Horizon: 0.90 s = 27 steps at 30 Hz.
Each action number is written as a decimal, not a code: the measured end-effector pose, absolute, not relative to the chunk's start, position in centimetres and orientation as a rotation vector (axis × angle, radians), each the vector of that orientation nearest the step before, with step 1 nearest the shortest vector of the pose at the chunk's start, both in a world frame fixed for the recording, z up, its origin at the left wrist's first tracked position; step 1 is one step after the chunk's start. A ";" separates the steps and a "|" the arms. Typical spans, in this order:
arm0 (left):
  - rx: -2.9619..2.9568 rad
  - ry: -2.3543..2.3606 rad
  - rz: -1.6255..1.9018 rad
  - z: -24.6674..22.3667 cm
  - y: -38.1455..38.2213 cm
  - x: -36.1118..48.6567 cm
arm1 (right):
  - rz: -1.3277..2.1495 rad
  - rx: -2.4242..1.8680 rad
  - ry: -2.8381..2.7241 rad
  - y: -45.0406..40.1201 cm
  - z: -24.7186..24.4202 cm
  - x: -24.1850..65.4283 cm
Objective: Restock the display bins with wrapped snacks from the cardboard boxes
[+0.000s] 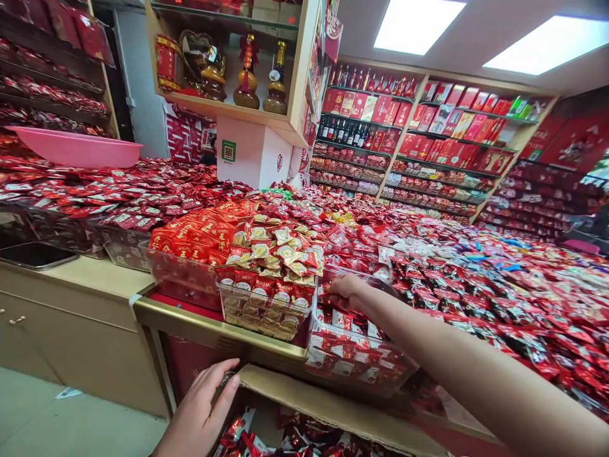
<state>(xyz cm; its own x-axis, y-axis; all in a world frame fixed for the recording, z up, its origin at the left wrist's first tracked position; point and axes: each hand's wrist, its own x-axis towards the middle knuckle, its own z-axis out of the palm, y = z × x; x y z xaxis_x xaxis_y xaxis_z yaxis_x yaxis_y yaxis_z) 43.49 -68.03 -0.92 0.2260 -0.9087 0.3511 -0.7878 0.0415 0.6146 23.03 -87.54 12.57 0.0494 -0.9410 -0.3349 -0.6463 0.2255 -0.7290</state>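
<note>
My right hand (349,291) reaches into a clear plastic bin (361,368) of red-and-white wrapped sweets. Its fingers are curled near the bin's left side, and what they grip, if anything, is hidden. Low in front, my left hand (204,400) has its fingers stretched out and thumb apart, at the corner of an open cardboard box (304,390). Inside that box lie shiny red packets (304,438). Left of my right hand stands a clear bin heaped with durian sweets (276,285), and beside it a bin of orange-red packets (200,235).
Piles of wrapped sweets (476,292) spread across the display to the right and back. A gold-edged counter rim (219,327) runs under the bins. On the left are a dark phone-like slab (35,255) and a pink basin (76,149). Shelves (404,139) hold bottles and boxes.
</note>
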 end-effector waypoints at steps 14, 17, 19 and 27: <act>1.757 -1.596 -0.192 -0.9 -68.2 43.3 | -0.343 -2.214 1.743 -89.4 12.6 21.8; 1.768 -1.614 -0.198 -0.9 -68.3 43.5 | -0.439 -2.264 1.735 -88.1 14.9 21.3; 1.759 -1.594 -0.163 -0.7 -68.0 43.7 | -0.564 -2.279 1.611 -85.5 16.8 20.1; 1.219 -2.144 -0.269 -5.4 -65.4 39.3 | -0.280 -1.902 0.911 -69.2 8.7 14.2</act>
